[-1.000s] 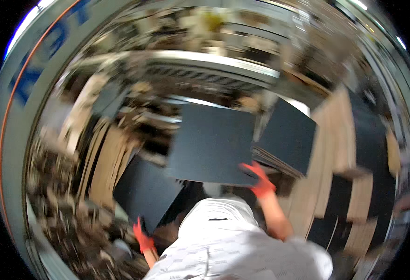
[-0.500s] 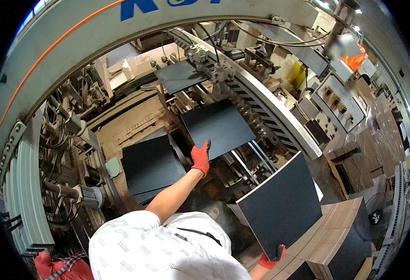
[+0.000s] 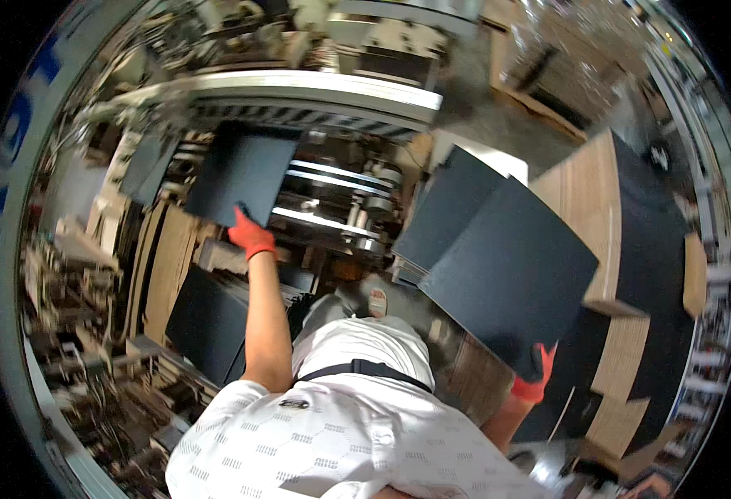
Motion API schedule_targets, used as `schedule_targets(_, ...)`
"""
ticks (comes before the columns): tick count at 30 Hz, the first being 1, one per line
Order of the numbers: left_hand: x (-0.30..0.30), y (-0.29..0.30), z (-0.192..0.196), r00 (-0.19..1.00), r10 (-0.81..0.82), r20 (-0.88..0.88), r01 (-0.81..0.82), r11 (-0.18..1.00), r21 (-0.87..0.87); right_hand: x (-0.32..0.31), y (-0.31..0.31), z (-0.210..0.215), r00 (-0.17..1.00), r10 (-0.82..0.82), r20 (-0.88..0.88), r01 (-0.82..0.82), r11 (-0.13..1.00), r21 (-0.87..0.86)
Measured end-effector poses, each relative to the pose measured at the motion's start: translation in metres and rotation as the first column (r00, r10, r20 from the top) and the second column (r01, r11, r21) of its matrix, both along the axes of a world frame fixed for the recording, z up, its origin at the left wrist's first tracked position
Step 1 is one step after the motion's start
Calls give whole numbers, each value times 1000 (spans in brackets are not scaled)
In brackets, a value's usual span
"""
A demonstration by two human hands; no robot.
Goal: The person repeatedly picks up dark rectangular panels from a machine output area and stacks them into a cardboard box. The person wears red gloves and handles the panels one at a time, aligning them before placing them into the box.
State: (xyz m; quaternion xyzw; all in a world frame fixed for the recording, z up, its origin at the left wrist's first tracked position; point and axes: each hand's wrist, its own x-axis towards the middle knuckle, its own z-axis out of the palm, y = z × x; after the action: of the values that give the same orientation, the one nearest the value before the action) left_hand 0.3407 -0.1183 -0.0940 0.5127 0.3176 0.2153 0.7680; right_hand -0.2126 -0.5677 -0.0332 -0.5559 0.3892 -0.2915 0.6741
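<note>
In a red glove with dark fingertips, my left hand point(image 3: 251, 236) is at the near edge of a flat black panel point(image 3: 245, 166) lying on the machine's rails. One digit lies on its top face, and the other fingers seem closed at the edge, blurred. At the right, my right hand point(image 3: 533, 374), gloved alike, grips the near corner of a large black panel point(image 3: 519, 270), thumb on its face. That panel is tilted and overlaps another black panel point(image 3: 444, 212). Whether those two touch I cannot tell.
More black panels point(image 3: 207, 324) lie left of my left forearm. Stacks of boards with wood-coloured edges point(image 3: 590, 200) stand at the right. A pale machine beam point(image 3: 299, 81) crosses beyond the rails point(image 3: 332, 179). Film-wrapped goods point(image 3: 577, 79) are at the far right.
My view has swung to the right, so the machine now appears further left. My right hand still holds its panel, now lying flatter, over another panel. My left hand stays at the rail panel's edge.
</note>
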Motion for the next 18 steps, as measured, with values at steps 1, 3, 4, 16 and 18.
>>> schedule_targets(1,2,7,3,999,-1,-34,1,1000,-13,4,-2,-3,999,36,-12,-36,999,0)
schedule_targets(3,9,10,-15,996,-72,60,65,992,112,26,-4,1,993,111,26,-108,989,-102)
schedule_targets(4,10,0,-14,995,-76,69,68,992,108,43,-3,11,985,153,77,-134,968,-212)
schedule_targets(16,16,45,-47,831,101,-547,532,146,834,163,18,67,696,-290,-657,-344,669,-659)
schedule_targets(18,9,27,-39,820,171,-546,560,-44,828,160,23,63,695,-415,-587,-336,534,-776)
